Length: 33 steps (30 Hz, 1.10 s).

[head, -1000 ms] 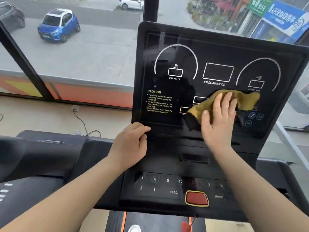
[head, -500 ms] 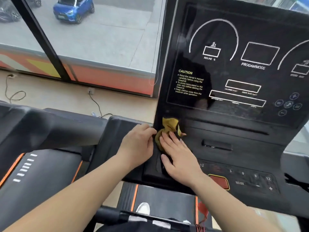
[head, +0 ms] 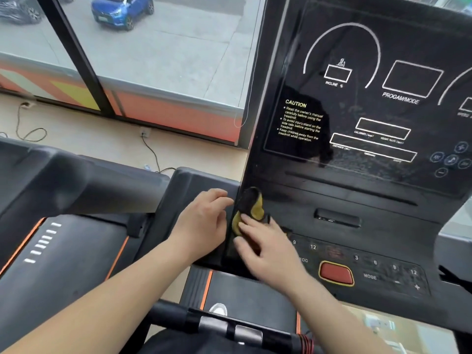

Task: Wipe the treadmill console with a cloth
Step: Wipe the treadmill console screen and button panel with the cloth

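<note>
The black treadmill console (head: 357, 195) fills the right half of the view, with a glossy display panel above and a button strip below. A yellow and black cloth (head: 251, 209) lies bunched at the console's lower left corner. My right hand (head: 265, 249) presses on the cloth with straight fingers, covering its lower part. My left hand (head: 201, 223) rests on the console's left edge beside the cloth, fingers loosely bent, and I cannot tell whether they touch the cloth.
A red stop button (head: 335, 273) sits in the button strip right of my right hand. A second treadmill (head: 63, 226) stands to the left. Cables (head: 153, 152) lie on the floor under a large window (head: 153, 60). A handlebar (head: 229, 325) crosses the bottom.
My right hand swept the cloth from the display panel down to the console's lower left corner. The view has swung left and down. My left hand stays on the console's left edge.
</note>
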Motion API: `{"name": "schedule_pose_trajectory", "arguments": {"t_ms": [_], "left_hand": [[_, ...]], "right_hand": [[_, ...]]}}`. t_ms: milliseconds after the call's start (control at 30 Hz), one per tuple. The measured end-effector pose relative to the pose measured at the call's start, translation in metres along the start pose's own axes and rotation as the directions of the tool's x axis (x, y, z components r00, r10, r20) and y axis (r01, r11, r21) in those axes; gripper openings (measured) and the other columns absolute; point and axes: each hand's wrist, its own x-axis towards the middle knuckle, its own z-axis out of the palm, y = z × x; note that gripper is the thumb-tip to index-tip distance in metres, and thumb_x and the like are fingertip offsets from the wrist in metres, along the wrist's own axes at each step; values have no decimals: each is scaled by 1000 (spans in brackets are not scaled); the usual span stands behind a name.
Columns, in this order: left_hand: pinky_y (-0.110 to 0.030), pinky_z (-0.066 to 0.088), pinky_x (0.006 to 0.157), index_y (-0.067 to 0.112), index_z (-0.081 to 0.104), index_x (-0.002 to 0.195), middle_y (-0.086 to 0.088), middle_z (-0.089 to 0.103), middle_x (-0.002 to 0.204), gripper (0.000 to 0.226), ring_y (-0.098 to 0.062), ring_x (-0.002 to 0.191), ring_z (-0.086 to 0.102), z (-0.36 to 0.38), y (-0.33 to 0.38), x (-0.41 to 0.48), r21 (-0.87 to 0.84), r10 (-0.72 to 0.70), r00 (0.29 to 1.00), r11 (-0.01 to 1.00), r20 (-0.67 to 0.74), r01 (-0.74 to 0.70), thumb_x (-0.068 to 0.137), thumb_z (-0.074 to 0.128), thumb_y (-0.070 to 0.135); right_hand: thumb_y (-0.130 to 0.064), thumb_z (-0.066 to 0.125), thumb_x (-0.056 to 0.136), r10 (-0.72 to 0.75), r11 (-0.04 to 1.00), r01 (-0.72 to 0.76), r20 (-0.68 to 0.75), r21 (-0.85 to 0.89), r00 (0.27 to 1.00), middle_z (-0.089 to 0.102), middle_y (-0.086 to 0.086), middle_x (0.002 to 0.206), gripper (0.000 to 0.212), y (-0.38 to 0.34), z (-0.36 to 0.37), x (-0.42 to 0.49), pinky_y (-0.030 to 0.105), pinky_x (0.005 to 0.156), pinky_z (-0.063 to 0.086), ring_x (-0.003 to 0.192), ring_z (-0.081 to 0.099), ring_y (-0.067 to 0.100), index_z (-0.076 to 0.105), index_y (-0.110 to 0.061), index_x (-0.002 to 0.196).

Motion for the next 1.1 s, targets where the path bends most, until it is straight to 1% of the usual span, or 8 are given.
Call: {"name": "schedule_pose_trajectory", "arguments": {"t_ms": [100,200,367,533,600,800,967,1100], "left_hand": [[-37,55,96,13,69,124,-1,62,135,34,-22,123,56,2,3,-1,-17,-6,1000,1000,3,6,93,60,5],[-26,47,97,14,69,125,1,61,137,33,-18,127,53,4,7,0,-32,-13,1000,999,-4,13,95,60,7],[-32,52,96,14,70,124,0,62,135,33,-19,125,55,6,11,0,-46,12,1000,999,12,-12,94,61,6],[-41,56,94,14,70,124,0,62,136,34,-21,124,56,2,-1,-5,-16,-26,999,1000,21,26,94,57,3],[-43,56,92,14,71,122,0,63,134,35,-22,121,58,2,-6,-8,-16,-52,999,999,10,52,92,57,1],[-41,56,93,14,72,119,0,64,131,36,-22,117,60,2,-13,-16,-35,-65,998,997,5,65,90,57,-1],[-39,56,94,13,71,122,-1,63,134,38,-23,120,59,2,-12,-14,-35,-68,997,997,22,69,90,58,-4],[-40,56,96,12,70,122,0,63,133,38,-23,120,59,5,-9,-14,-56,-74,997,996,16,75,91,56,-6]], "right_hand": [[-45,50,94,80,997,-78,-222,18,972,73,-8,124,39,26,-32,2,43,123,28,122,63,9,78,-24,112],[-31,53,96,-42,994,5,-336,-109,941,68,0,134,33,26,-42,-5,45,121,32,130,58,18,77,-17,114],[-45,31,105,-88,955,98,46,-280,995,9,-6,171,59,39,-10,-2,42,127,20,158,4,11,30,-23,160],[-49,18,105,170,951,-170,-25,-260,985,-9,-8,170,64,19,7,27,42,129,3,157,-11,11,10,-23,163],[-52,20,104,207,956,-204,-4,-209,978,-11,-2,171,69,-4,21,28,42,128,-2,157,-16,15,7,-19,163],[-55,18,103,-96,959,150,223,-240,970,-1,-6,170,69,-7,20,1,41,129,6,157,-8,10,17,-21,163],[-56,6,102,142,917,-116,39,-382,989,-14,-13,168,68,41,-13,23,41,129,0,156,-15,10,4,-28,164],[-58,16,102,170,946,-143,70,-290,983,-20,-4,169,72,14,9,27,45,128,-7,155,-24,16,-1,-23,163]]}}
